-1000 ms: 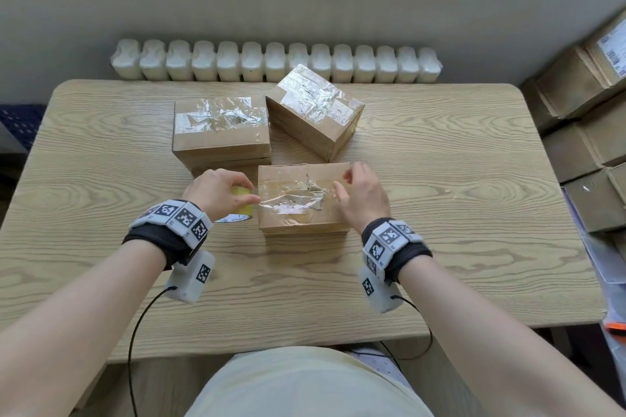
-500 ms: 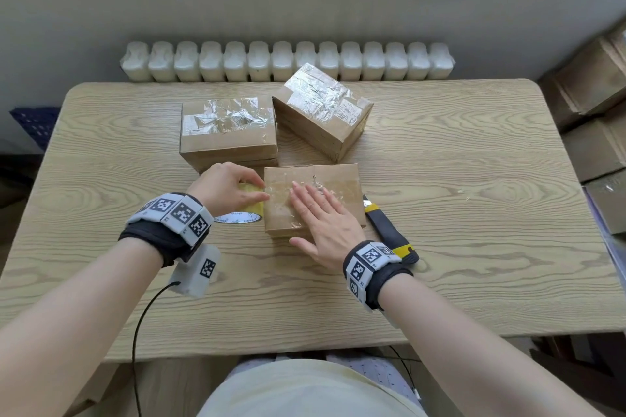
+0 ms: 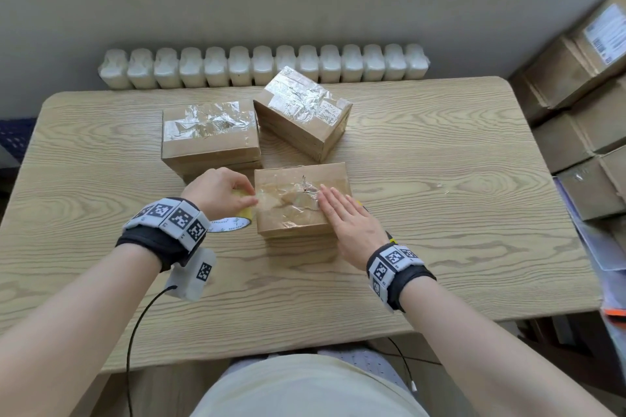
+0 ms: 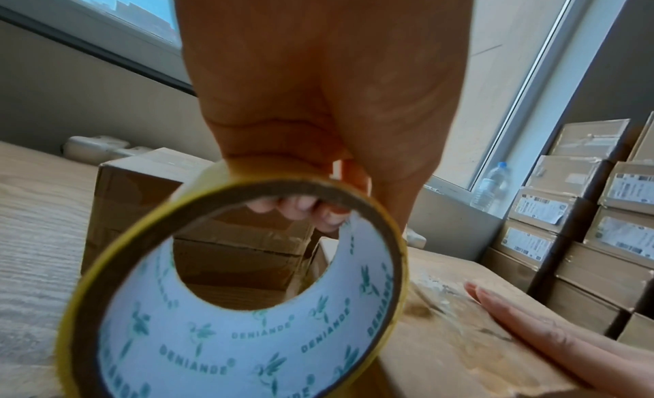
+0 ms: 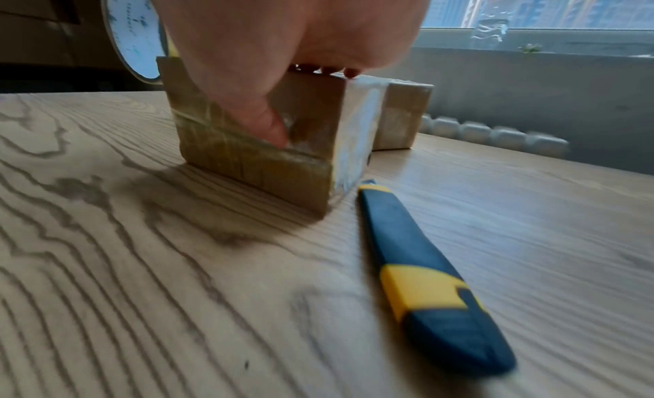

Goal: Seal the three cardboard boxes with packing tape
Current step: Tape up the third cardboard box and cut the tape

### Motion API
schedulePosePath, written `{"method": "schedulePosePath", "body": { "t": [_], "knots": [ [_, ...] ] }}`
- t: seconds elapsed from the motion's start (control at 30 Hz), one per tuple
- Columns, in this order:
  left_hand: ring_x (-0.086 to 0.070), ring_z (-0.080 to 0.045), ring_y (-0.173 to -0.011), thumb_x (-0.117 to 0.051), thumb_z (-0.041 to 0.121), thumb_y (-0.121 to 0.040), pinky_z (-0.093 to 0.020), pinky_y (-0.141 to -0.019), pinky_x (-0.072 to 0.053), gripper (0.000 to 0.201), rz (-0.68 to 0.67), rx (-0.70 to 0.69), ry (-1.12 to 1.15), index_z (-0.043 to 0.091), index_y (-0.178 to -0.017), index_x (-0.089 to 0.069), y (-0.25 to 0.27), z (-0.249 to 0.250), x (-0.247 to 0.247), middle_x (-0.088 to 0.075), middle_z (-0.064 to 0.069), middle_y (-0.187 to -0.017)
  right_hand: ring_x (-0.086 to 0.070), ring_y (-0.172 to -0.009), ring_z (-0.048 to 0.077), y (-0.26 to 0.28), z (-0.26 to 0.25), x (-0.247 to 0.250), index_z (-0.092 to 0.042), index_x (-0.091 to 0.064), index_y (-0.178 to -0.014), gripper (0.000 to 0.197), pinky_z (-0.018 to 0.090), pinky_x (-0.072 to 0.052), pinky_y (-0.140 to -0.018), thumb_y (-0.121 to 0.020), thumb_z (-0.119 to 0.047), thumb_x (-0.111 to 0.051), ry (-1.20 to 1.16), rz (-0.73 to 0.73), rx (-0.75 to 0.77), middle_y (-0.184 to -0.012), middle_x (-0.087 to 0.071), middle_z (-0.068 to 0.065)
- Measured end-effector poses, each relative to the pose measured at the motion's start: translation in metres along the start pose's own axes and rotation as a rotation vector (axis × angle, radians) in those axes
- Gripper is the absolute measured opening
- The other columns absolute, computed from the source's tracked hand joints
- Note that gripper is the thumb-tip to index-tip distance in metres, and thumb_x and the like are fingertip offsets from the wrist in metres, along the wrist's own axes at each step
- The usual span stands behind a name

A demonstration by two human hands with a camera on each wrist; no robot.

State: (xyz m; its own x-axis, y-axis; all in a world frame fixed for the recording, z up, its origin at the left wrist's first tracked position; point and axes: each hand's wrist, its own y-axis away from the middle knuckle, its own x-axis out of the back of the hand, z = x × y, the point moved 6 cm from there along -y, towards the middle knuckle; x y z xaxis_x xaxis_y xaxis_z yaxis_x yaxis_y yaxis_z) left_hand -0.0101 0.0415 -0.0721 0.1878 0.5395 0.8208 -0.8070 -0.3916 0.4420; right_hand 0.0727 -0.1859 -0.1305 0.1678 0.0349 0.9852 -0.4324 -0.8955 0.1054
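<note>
From the head view, your right hand (image 3: 349, 223) lies flat, fingers straight and together, on the near box (image 3: 298, 200), just right of your left hand (image 3: 216, 191). Left wrist view: your left fingers (image 4: 301, 208) curl through the tape roll (image 4: 233, 306). Right wrist view: your thumb presses the box front, with a utility knife (image 5: 424, 278) beside it

Knife (image 5: 417, 264) blocks right of near box (image 3: 291, 213); 2 boxes behind.

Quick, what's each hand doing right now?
Left hand: closed, holding the tape roll.
Right hand: open, fingers flat, pressing tape on the nearest cardboard box.
</note>
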Motion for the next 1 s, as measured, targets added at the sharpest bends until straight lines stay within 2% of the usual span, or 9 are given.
{"method": "schedulePosePath", "body": {
  "t": [0.07, 0.13, 0.23, 0.33, 0.43, 0.57, 0.8, 0.93, 1.0],
  "knots": [
    [-0.060, -0.012, -0.093, -0.067, 0.044, -0.080, -0.035, -0.083, -0.051, 0.014, 0.008, -0.014, 0.036, 0.033, -0.088, -0.071, 0.000, 0.004, 0.002, -0.067, 0.008, -0.097, -0.026, -0.143, 0.022, 0.012, 0.019, 0.003, -0.003, -0.020, -0.148, 0.086, 0.037, -0.024, -0.116, -0.071, 0.000, -0.056, -0.087, 0.065, -0.139, -0.156, -0.022, 0.010],
    [-0.058, -0.008, -0.080, -0.069, 0.039, -0.081, -0.027, -0.072, -0.048, 0.014, 0.022, -0.024, 0.087, 0.028, -0.088, -0.072, 0.001, 0.008, 0.005, -0.065, 0.010, -0.085, -0.028, -0.142, 0.024, 0.021, 0.038, 0.003, -0.002, -0.026, -0.147, 0.073, 0.037, -0.024, -0.115, -0.079, -0.001, -0.052, -0.167, 0.117, -0.275, -0.155, -0.026, 0.012],
    [-0.051, 0.000, -0.066, -0.070, 0.036, -0.080, -0.019, -0.057, -0.038, 0.012, 0.016, -0.037, 0.121, 0.025, -0.086, -0.071, 0.001, 0.011, 0.006, -0.059, 0.011, -0.074, -0.041, -0.131, 0.025, 0.025, 0.059, -0.008, -0.004, -0.039, -0.138, 0.052, 0.034, -0.032, -0.108, -0.088, -0.011, -0.050, -0.170, 0.055, -0.437, -0.142, -0.043, 0.013],
    [-0.055, -0.011, -0.072, -0.070, 0.034, -0.080, -0.024, -0.061, -0.040, 0.009, -0.003, -0.026, 0.117, 0.026, -0.084, -0.069, 0.001, 0.010, 0.003, -0.062, 0.002, -0.081, -0.048, -0.115, 0.023, 0.020, 0.071, -0.024, -0.009, -0.046, -0.125, 0.039, 0.032, -0.038, -0.094, -0.093, -0.031, -0.052, -0.154, -0.067, -0.538, -0.123, -0.051, 0.007],
    [-0.052, -0.012, -0.067, -0.070, 0.032, -0.081, -0.024, -0.057, -0.038, 0.007, -0.008, -0.014, 0.115, 0.028, -0.081, -0.065, 0.001, 0.012, 0.002, -0.058, 0.002, -0.075, -0.046, -0.116, 0.023, 0.015, 0.078, -0.039, -0.009, -0.044, -0.124, 0.046, 0.033, -0.039, -0.093, -0.092, -0.039, -0.056, -0.163, -0.174, -0.593, -0.123, -0.049, 0.007],
    [-0.048, -0.004, -0.064, -0.070, 0.033, -0.081, -0.021, -0.055, -0.035, 0.007, -0.003, -0.008, 0.105, 0.028, -0.082, -0.065, -0.001, 0.012, 0.002, -0.054, 0.008, -0.073, -0.047, -0.116, 0.024, 0.007, 0.079, -0.046, -0.007, -0.043, -0.124, 0.048, 0.034, -0.041, -0.091, -0.091, -0.038, -0.058, -0.175, -0.217, -0.629, -0.123, -0.048, 0.010],
    [-0.048, -0.007, -0.064, -0.070, 0.039, -0.080, -0.024, -0.056, -0.036, 0.012, 0.018, 0.019, 0.092, 0.027, -0.081, -0.067, -0.001, 0.010, 0.001, -0.053, 0.006, -0.070, -0.046, -0.116, 0.027, -0.001, 0.082, -0.039, -0.004, -0.044, -0.119, 0.040, 0.036, -0.040, -0.090, -0.092, -0.030, -0.058, -0.255, -0.223, -0.673, -0.122, -0.048, 0.013],
    [-0.054, -0.015, -0.079, -0.068, 0.041, -0.081, -0.027, -0.065, -0.039, 0.011, 0.010, 0.022, 0.067, 0.030, -0.078, -0.065, -0.003, 0.007, -0.002, -0.061, 0.002, -0.081, -0.047, -0.116, 0.029, 0.006, 0.092, -0.020, -0.003, -0.044, -0.119, 0.038, 0.037, -0.041, -0.090, -0.093, -0.029, -0.056, -0.284, -0.182, -0.715, -0.122, -0.047, 0.014],
    [-0.054, -0.014, -0.079, -0.068, 0.039, -0.082, -0.027, -0.066, -0.038, 0.010, 0.004, 0.018, 0.067, 0.030, -0.079, -0.065, -0.002, 0.006, -0.003, -0.061, 0.003, -0.083, -0.049, -0.113, 0.029, 0.011, 0.098, -0.004, -0.002, -0.046, -0.118, 0.038, 0.037, -0.041, -0.087, -0.093, -0.029, -0.055, -0.297, -0.149, -0.737, -0.120, -0.049, 0.014]
  ]
}}
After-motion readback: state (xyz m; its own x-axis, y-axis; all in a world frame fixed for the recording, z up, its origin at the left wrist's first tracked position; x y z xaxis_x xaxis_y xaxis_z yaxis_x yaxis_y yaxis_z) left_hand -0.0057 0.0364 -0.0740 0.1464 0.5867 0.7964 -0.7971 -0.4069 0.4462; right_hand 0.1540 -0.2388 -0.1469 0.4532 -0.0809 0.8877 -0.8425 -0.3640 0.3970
